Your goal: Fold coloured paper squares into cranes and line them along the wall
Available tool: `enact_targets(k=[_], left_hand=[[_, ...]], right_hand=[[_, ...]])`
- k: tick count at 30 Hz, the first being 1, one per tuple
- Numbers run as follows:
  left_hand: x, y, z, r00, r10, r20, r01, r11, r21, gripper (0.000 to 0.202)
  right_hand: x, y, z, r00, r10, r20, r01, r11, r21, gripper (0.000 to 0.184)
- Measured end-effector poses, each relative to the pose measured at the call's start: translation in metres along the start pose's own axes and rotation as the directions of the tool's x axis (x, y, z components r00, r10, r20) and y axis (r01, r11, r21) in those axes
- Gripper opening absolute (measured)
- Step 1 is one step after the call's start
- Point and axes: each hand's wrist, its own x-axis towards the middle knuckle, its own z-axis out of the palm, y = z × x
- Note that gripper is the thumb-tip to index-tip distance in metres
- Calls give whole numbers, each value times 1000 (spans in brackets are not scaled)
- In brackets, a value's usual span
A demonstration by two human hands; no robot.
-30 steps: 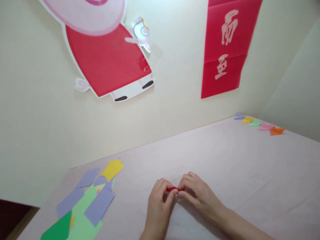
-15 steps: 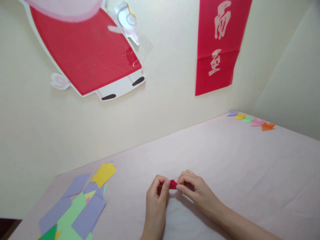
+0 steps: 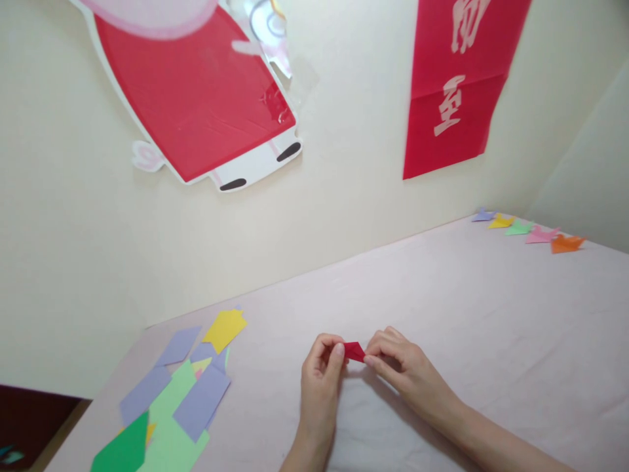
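Note:
A small folded piece of red paper (image 3: 354, 351) is held just above the table between my two hands. My left hand (image 3: 323, 367) pinches its left end between thumb and fingers. At the pointed right end, my right hand (image 3: 400, 364) grips the tip with thumb and forefinger. The fold shows a slanting crease on its near face; its left part is hidden behind my left thumb.
Loose sheets of purple paper (image 3: 202, 401), green paper (image 3: 122, 446) and yellow paper (image 3: 225, 330) overlap on the pale table cover (image 3: 442, 295) at left. Several folded paper figures, among them an orange one (image 3: 567, 244), line the far right edge. A wall (image 3: 344, 210) rises behind.
The view has shifted, so the wall and table things appear further right. My right hand has moved out to the tip of the red paper, and more of the paper shows between my hands.

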Motion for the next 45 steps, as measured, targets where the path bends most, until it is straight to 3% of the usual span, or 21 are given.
enact_targets(k=[3,7,18,23,26,28,30,33,35,37,40,45], left_hand=[[0,1,-1,1000,18,13,-18,999,32,23],[-2,2,1,995,66,77,-75,990,117,22],[-9,10,6,973,159,166,-200,942,269,26],[-10,14,5,976,155,151,-205,887,414,26],[0,11,-22,990,122,65,-138,818,559,18],[9,9,-57,995,94,-36,-46,743,668,12],[15,7,-103,987,64,-144,70,638,767,23],[9,5,-165,937,11,-349,311,427,849,40],[-5,0,-191,886,-22,-463,448,292,845,53],[-25,-7,-202,854,-60,-516,518,186,835,65],[-54,-17,-205,840,-126,-527,538,80,839,74],[-81,-12,-225,832,-278,-479,506,28,862,67]], right_hand=[[0,-2,0,999,-30,34,30,1000,4,25],[-1,-3,0,1000,-18,-22,20,995,93,15],[0,-3,-1,1000,-12,-19,14,993,114,19],[-3,2,-2,1000,15,16,-17,990,140,22],[-3,9,-2,996,85,10,-86,979,185,22],[-4,12,-1,993,119,18,-120,970,210,24],[-3,12,0,993,121,12,-120,969,217,26],[-3,11,1,993,114,8,-114,972,208,27],[-2,10,2,993,119,11,-119,973,200,27],[-1,11,3,993,121,14,-121,974,193,28],[-1,11,3,992,124,30,-127,973,194,31],[-3,13,2,988,146,43,-151,966,209,32]])
